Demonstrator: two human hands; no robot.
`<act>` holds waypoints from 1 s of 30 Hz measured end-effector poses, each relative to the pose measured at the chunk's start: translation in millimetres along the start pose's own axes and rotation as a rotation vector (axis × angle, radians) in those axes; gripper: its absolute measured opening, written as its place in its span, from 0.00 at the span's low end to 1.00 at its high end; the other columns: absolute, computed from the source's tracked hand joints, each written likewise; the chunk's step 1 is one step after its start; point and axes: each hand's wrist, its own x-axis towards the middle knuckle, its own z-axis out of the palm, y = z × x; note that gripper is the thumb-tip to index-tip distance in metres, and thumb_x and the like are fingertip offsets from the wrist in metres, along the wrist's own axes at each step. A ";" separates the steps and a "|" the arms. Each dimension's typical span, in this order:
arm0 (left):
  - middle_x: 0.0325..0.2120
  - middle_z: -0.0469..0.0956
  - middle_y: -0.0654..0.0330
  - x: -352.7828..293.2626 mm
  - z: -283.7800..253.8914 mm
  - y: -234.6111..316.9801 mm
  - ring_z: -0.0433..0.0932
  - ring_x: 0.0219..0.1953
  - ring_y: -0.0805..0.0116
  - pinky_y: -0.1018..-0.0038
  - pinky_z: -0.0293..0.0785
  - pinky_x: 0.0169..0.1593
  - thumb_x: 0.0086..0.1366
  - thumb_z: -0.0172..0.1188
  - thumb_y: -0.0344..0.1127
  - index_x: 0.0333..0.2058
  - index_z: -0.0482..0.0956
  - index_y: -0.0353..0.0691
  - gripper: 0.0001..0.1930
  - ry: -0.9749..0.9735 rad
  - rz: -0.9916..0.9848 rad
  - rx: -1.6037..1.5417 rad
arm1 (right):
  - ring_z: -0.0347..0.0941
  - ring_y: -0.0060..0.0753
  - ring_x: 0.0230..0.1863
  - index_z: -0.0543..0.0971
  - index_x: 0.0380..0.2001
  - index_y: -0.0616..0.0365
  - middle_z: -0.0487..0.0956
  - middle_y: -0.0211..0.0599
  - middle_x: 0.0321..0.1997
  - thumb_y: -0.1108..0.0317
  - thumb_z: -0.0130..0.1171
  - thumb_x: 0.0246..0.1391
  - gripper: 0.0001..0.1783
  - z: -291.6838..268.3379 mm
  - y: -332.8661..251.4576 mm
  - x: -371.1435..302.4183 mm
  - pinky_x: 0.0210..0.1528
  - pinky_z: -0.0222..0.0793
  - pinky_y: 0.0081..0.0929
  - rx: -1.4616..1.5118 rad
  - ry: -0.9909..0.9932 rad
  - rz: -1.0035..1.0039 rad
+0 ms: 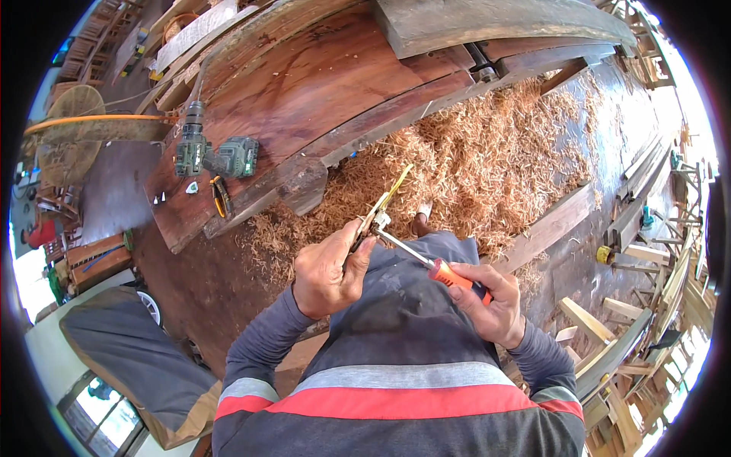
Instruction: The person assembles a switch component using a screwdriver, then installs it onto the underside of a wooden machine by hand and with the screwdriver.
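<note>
Head view: wide fisheye from head height, facing down
Left hand (pixel 329 273), right hand (pixel 493 306): near, mid-frame
Wooden slab (pixel 304 84): farther ahead

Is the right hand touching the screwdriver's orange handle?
Touching. The head view shows the right hand gripping the orange handle, thumb and fingers closed on its rear part.

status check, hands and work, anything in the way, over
Left hand pinching small part, kind unclear. Right hand gripping orange screwdriver, tip at part. Drill aside, on wooden slab.
</note>
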 end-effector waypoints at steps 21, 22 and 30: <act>0.31 0.82 0.44 -28.2 12.4 -13.1 0.84 0.26 0.55 0.69 0.79 0.28 0.61 0.66 0.27 0.45 0.77 0.24 0.16 -0.054 0.059 0.041 | 0.49 0.14 0.05 0.70 0.53 0.57 0.69 0.31 0.18 0.49 0.41 0.71 0.23 13.2 36.5 -22.0 0.08 0.46 0.15 1.831 -0.377 1.242; 0.31 0.82 0.44 -29.7 12.0 -12.5 0.84 0.26 0.55 0.69 0.79 0.28 0.61 0.66 0.27 0.45 0.77 0.24 0.16 -0.050 0.058 0.042 | 0.49 0.14 0.05 0.70 0.53 0.58 0.69 0.31 0.18 0.47 0.39 0.71 0.25 14.2 37.9 -22.6 0.07 0.45 0.15 1.788 -0.389 1.226; 0.36 0.84 0.44 -25.9 16.4 -9.2 0.86 0.36 0.63 0.72 0.80 0.41 0.64 0.63 0.28 0.48 0.78 0.24 0.16 0.052 -0.227 -0.132 | 0.66 0.09 0.25 0.74 0.52 0.59 0.77 0.27 0.32 0.58 0.62 0.61 0.22 17.3 15.7 -17.5 0.25 0.58 0.12 0.407 -0.128 0.385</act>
